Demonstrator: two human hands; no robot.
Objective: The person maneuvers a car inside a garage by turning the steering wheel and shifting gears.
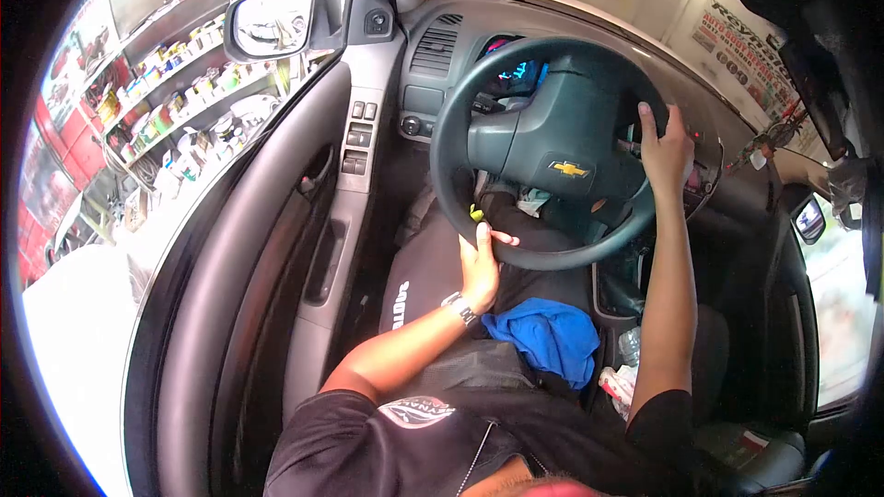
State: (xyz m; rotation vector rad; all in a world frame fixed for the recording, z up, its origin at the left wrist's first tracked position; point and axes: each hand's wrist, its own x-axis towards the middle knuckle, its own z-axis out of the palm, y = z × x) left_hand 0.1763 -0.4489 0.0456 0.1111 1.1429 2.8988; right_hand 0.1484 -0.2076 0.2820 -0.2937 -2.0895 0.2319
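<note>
A dark steering wheel (451, 189) with a gold bow-tie badge (570, 169) is in front of me in a car. My left hand (480, 274) is closed around the lower left of its rim, thumb on top and fingertips showing on the inner side. Just above that thumb is a small yellow-green thing (476, 213), too small to name. On the right side of the rim, my right hand (667, 155) is wrapped round it, thumb lying along the inner face. A blue cloth (551, 336) lies crumpled on my lap.
At left, the door panel (318, 258) carries window switches (357, 136) below the side mirror (270, 22). Outside stand shelves (198, 87) of cans and bottles. The gear lever (622, 297) is right of my lap, near a plastic bottle (630, 347). Instruments (517, 74) glow behind the wheel.
</note>
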